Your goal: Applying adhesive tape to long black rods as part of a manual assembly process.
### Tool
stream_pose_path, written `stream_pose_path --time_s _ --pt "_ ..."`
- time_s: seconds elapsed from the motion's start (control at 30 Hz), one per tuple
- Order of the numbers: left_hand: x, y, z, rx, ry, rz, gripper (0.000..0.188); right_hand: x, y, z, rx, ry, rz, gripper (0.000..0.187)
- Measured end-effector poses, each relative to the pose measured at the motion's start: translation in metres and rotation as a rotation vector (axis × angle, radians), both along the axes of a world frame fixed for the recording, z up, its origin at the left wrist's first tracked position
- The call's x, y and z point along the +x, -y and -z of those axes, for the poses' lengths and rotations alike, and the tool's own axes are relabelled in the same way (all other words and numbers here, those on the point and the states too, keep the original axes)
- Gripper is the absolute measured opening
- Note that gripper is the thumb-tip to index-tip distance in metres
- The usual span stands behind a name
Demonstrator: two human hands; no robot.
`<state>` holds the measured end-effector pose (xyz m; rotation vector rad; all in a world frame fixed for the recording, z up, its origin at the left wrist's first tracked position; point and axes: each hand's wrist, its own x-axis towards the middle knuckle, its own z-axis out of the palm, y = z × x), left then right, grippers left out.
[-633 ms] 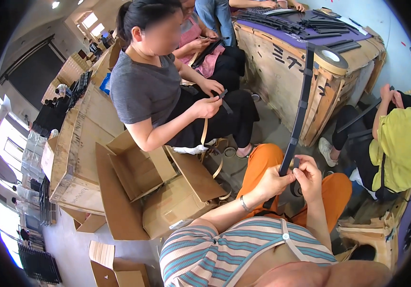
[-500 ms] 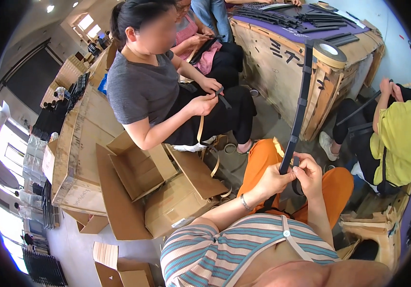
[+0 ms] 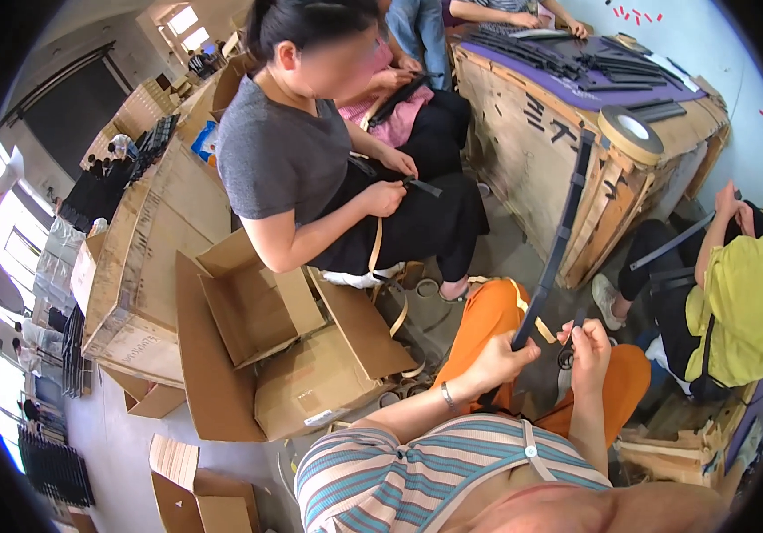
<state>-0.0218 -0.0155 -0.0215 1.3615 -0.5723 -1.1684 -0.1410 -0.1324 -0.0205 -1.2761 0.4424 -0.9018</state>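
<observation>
My left hand grips the lower end of a long, flat black strip, which slants up and away with several bands across it. My right hand is a little to the right, apart from the strip. It pinches a short dark piece of tape between thumb and fingers. Just left of those fingers, a dark loop hangs, partly hidden. A pale yellow ribbon runs behind the black strip, over my orange trouser leg.
An open cardboard box stands on my left. Beyond it a person in a grey shirt handles a dark strip. Ahead, a wooden crate carries black strips and a tape roll. At right sits a person in yellow.
My right hand has moved away from the black strip, to the right and slightly down, with the short dark tape in its fingers. The left hand has shifted slightly down with the strip.
</observation>
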Motion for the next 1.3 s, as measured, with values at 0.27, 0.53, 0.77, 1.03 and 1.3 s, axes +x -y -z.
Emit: stream_pose_path --time_s 0.27,0.53,0.77,1.03,1.3 --pt "0.022 -0.026 0.047 0.144 -0.058 -0.040 0.017 0.024 -0.021 0.023 0.221 -0.107 -0.373 0.008" --pt "0.022 -0.043 0.080 0.225 -0.329 0.035 0.011 0.070 -0.031 0.073 0.137 -0.238 -0.544 0.008" --pt "0.025 -0.056 0.082 0.326 -0.192 0.086 0.020 0.085 -0.034 0.089 0.240 -0.273 -0.528 0.010" --pt "0.025 -0.095 0.084 0.363 -0.334 0.027 0.019 0.085 -0.038 0.091 0.243 -0.233 -0.523 0.012" --pt "0.046 -0.071 0.056 0.244 -0.179 -0.023 0.027 0.054 -0.014 0.032 0.194 -0.184 -0.357 0.011"
